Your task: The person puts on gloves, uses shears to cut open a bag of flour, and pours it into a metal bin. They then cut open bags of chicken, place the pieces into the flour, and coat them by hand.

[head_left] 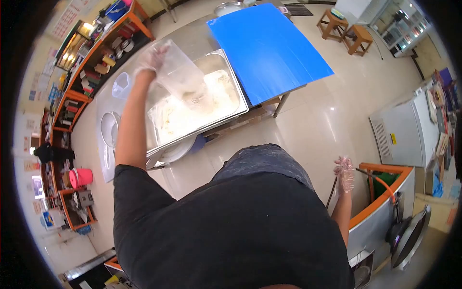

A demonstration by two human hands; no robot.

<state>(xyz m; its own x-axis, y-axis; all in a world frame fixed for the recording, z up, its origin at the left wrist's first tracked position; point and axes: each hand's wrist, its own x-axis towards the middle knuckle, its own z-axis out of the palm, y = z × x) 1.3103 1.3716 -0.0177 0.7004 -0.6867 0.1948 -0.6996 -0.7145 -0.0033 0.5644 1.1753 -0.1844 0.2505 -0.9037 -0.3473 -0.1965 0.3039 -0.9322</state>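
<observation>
My left hand (151, 57), in a clear plastic glove, grips a translucent plastic container (179, 67). The container is tilted, its lower end over a large metal tray (244, 107) that holds a pale, flour-like powder (180, 115). Some blur covers that hand and the container. Off to the right, well away from the tray, my gloved right hand (344, 172) has its fingers curled around a thin dark rod (331, 192); the rod's far end is hidden behind my body.
A blue board (269, 48) lies beside the tray. A strainer (109, 129) and a clear plastic tub (121, 85) sit at the table's left. Orange-edged shelves (101, 48) line the left wall. An orange-rimmed counter (385, 168) and a large pan (411, 238) stand at right.
</observation>
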